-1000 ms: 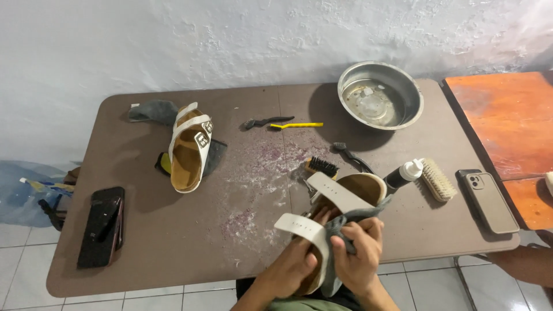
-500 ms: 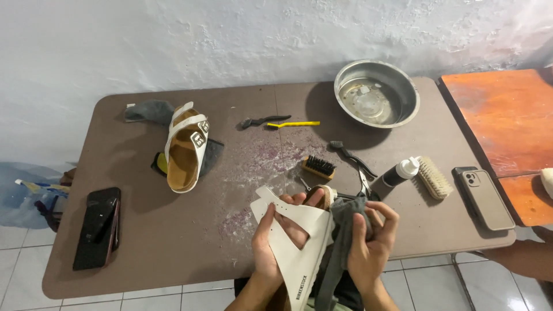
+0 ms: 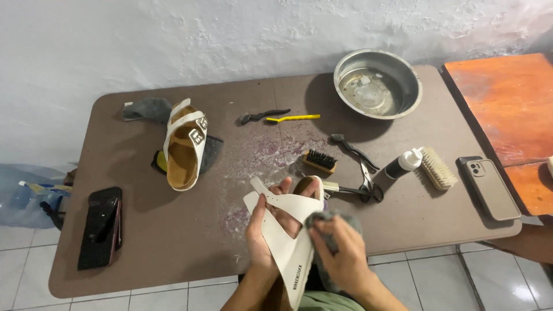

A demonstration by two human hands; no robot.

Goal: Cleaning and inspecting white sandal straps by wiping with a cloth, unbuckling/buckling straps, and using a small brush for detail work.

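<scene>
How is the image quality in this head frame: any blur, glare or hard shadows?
Head view: sharp throughout, no motion blur on the left hand or right hand around the white sandal; soft shadow left of the metal basin, mild sheen inside it; slight wide-angle bowing of the brown table.

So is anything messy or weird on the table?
Yes: pale, purplish powdery smears cover the middle of the brown table, between the white sandal lying on dark cloths and the small dark-bristled brush. They look like spilled cleaner or scrubbed-off residue.
</scene>
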